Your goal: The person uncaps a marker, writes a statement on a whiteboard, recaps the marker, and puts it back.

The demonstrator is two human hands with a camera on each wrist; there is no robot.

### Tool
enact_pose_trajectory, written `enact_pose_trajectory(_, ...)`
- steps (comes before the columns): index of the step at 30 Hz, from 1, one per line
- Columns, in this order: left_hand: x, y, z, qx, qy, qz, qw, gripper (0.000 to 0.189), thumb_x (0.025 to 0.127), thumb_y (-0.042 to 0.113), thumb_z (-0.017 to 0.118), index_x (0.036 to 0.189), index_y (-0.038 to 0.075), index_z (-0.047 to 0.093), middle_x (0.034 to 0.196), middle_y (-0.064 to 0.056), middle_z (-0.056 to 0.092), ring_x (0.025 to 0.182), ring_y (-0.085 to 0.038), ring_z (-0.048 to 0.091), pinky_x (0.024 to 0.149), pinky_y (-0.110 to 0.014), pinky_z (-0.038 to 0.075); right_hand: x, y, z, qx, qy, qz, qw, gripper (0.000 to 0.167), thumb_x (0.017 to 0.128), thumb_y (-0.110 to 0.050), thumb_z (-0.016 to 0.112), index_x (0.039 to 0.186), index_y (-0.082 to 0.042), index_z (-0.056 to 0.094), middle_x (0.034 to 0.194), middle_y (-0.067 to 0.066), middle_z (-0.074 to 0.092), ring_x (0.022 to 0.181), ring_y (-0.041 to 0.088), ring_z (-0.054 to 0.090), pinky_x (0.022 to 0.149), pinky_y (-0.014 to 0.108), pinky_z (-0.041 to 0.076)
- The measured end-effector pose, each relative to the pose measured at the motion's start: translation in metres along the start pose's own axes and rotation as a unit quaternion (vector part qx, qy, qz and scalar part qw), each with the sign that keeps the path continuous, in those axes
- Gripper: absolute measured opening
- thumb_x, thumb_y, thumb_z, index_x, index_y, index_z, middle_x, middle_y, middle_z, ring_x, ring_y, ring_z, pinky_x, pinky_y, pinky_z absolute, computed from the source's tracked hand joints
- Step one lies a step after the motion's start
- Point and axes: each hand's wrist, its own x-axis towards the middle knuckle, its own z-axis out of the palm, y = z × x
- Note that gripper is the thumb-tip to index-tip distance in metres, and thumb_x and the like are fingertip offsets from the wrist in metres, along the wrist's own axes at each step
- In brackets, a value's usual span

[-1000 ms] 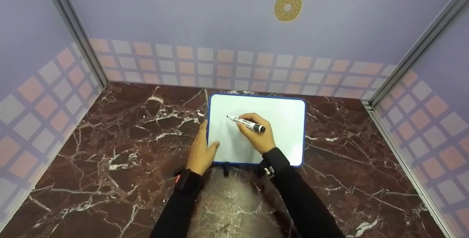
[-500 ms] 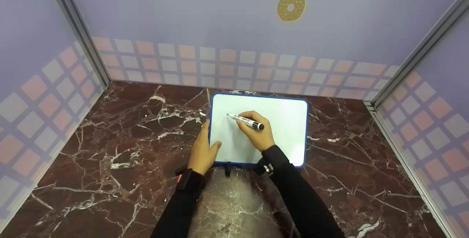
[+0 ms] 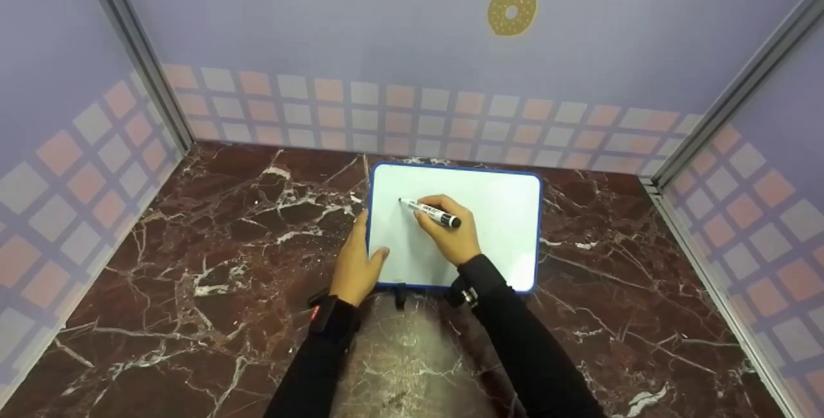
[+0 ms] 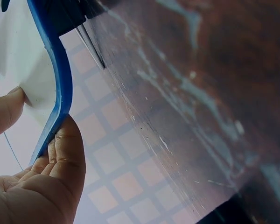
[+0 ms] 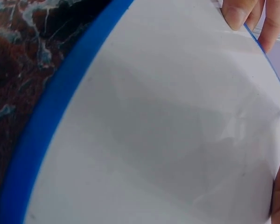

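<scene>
A small whiteboard [image 3: 502, 212] with a blue frame is tilted up above the marble surface in the head view. My left hand [image 3: 356, 266] grips its left edge, thumb on the white face and fingers behind the frame; the left wrist view shows the thumb [image 4: 9, 109] and the fingers at the blue rim [image 4: 63, 88]. In my right hand [image 3: 454, 234] a white marker [image 3: 431, 210] with a black end is pinched like a pen. Its dark tip points left, right at the board's upper left area. No drawn line shows on the white face.
Under the board lies a dark red marble tabletop [image 3: 244, 289] with white veins. A lilac wall [image 3: 412, 31] with pink and white squares stands behind, with side walls left and right. A small black piece [image 3: 400, 297] is at the board's lower edge.
The marker's tip has shifted slightly up the board, and my right hand has moved a little with it. My left hand keeps its grip on the whiteboard.
</scene>
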Motion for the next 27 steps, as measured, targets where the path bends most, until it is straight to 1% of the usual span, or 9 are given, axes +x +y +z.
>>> enact_pose_trajectory(7, 0.001, 0.001, 0.000, 0.002, -0.004, -0.006, 1.0000, 0.076, 0.093, 0.013, 0.064, 0.156, 0.008, 0.022, 0.158, -0.018, 0.032, 0.142, -0.037, 0.037, 0.118, -0.052, 0.031, 0.000, -0.001, -0.001, -0.009, -0.007, 0.006, 0.9999, 0.016, 0.085, -0.002, 0.072, 0.100, 0.004, 0.071, 0.094, 0.019, 0.073, 0.079, 0.025, 0.066, 0.067, 0.019, 0.050)
enact_pose_trajectory(16, 0.001, -0.001, 0.000, 0.003, -0.005, -0.003, 1.0000, 0.077, 0.093, 0.014, 0.065, 0.156, 0.009, 0.022, 0.158, -0.018, 0.033, 0.142, -0.037, 0.038, 0.117, -0.052, 0.033, -0.004, -0.001, -0.002, -0.016, -0.023, 0.002, 0.9996, 0.015, 0.085, 0.000, 0.070, 0.099, 0.006, 0.070, 0.091, 0.020, 0.073, 0.077, 0.027, 0.066, 0.067, 0.021, 0.051)
enact_pose_trajectory(22, 0.001, 0.000, 0.000, 0.006, -0.005, -0.005, 1.0000, 0.077, 0.093, 0.014, 0.065, 0.156, 0.009, 0.022, 0.158, -0.019, 0.033, 0.142, -0.037, 0.038, 0.117, -0.052, 0.032, -0.007, 0.004, 0.000, -0.013, -0.029, 0.004, 0.9995, 0.014, 0.084, 0.000, 0.071, 0.097, 0.006, 0.071, 0.089, 0.020, 0.073, 0.075, 0.025, 0.065, 0.065, 0.021, 0.050)
enact_pose_trajectory(27, 0.001, 0.001, -0.001, 0.006, -0.001, 0.001, 1.0000, 0.077, 0.092, 0.013, 0.065, 0.156, 0.008, 0.023, 0.157, -0.020, 0.033, 0.141, -0.038, 0.039, 0.117, -0.053, 0.032, -0.011, 0.006, 0.000, -0.010, -0.032, 0.008, 0.9994, 0.013, 0.083, 0.001, 0.072, 0.096, 0.004, 0.071, 0.088, 0.019, 0.073, 0.075, 0.024, 0.065, 0.066, 0.021, 0.050)
